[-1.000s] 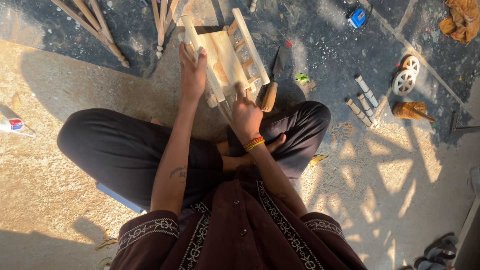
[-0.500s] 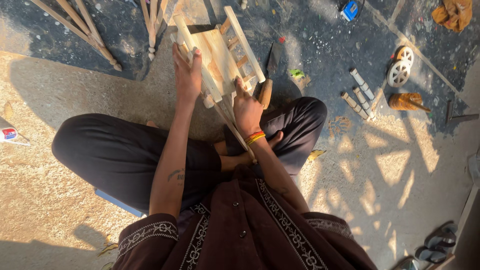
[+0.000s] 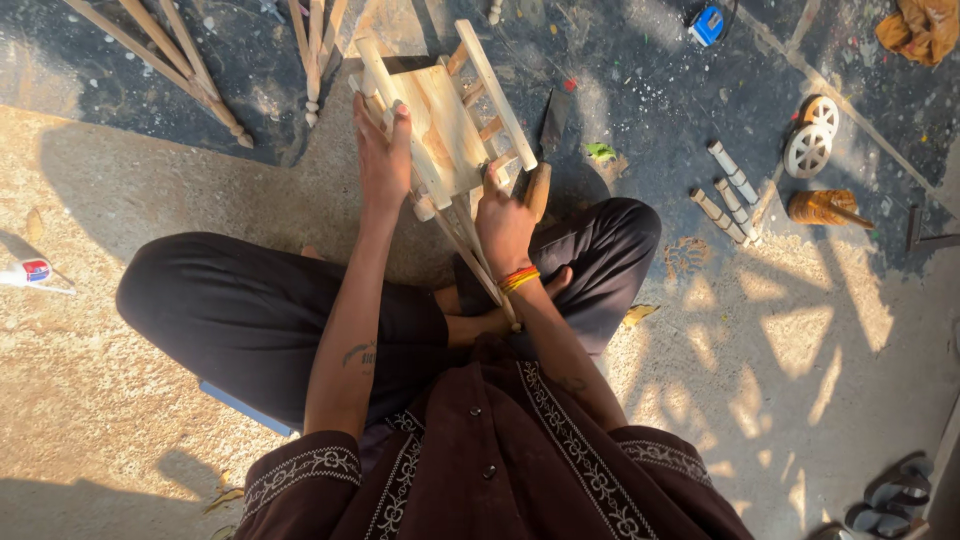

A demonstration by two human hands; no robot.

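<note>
Two hands work on a small wooden frame [image 3: 450, 120] held above the person's crossed legs, over the dark patch of ground [image 3: 620, 90]. The left hand [image 3: 383, 155] grasps the frame's left rail, fingers wrapped over it. The right hand [image 3: 503, 222] is clenched around a wooden-handled tool [image 3: 538, 190] pressed to the frame's lower right corner; its working end is hidden, perhaps a chisel. Since half a second ago, both grips and the frame's tilt look unchanged. Two small wheels [image 3: 812, 135] lie well apart to the right.
</note>
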